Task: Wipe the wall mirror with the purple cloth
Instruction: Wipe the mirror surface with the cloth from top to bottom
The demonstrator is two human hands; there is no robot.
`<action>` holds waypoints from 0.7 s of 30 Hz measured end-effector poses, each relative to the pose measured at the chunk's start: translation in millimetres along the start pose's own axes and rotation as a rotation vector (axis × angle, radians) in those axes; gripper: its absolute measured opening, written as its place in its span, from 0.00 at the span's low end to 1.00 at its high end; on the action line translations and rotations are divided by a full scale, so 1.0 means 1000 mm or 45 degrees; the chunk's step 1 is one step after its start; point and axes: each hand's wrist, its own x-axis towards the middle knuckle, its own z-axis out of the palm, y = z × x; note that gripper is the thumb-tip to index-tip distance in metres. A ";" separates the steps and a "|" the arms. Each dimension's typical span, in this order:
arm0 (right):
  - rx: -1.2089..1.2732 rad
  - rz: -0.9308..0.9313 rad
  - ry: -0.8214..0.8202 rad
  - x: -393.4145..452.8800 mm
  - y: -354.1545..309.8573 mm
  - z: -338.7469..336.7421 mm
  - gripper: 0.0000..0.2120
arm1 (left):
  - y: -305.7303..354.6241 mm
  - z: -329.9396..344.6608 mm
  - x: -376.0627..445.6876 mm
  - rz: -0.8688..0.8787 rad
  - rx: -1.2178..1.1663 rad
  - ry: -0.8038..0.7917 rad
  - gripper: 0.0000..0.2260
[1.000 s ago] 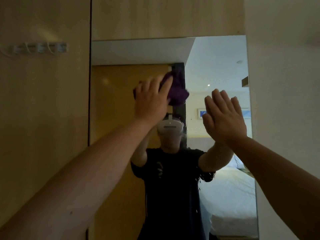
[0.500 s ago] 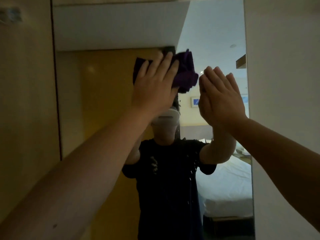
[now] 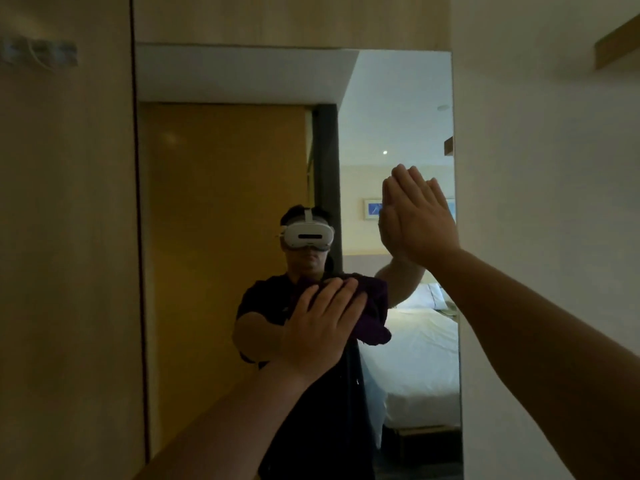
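A tall wall mirror point(image 3: 225, 174) fills the middle of the head view, set between a wooden panel and a white wall. My left hand point(image 3: 322, 327) presses the crumpled purple cloth point(image 3: 372, 317) flat against the glass at mid height, fingers spread over it. Most of the cloth is hidden under the hand; its right side sticks out. My right hand point(image 3: 415, 216) rests flat and open on the mirror near its right edge, higher than the left, holding nothing.
A wooden wall panel point(image 3: 65, 237) with a row of hooks point(image 3: 38, 53) stands to the left. A white wall point(image 3: 547, 188) lies to the right, with a wooden shelf edge point(image 3: 616, 43) up high. The mirror reflects a person, a door and a bed.
My left hand has swept the purple cloth down the glass from near the top to mid height. My right hand stays flat near the mirror's right edge.
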 end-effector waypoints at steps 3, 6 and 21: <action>-0.007 0.100 0.032 -0.011 0.019 -0.009 0.30 | -0.011 -0.013 0.017 -0.001 -0.028 0.067 0.20; -0.003 0.202 0.042 -0.016 0.046 -0.008 0.31 | -0.030 -0.032 0.066 -0.133 -0.063 0.177 0.22; 0.139 0.041 0.196 -0.012 0.075 0.026 0.28 | -0.065 -0.055 0.251 -0.252 0.183 0.163 0.27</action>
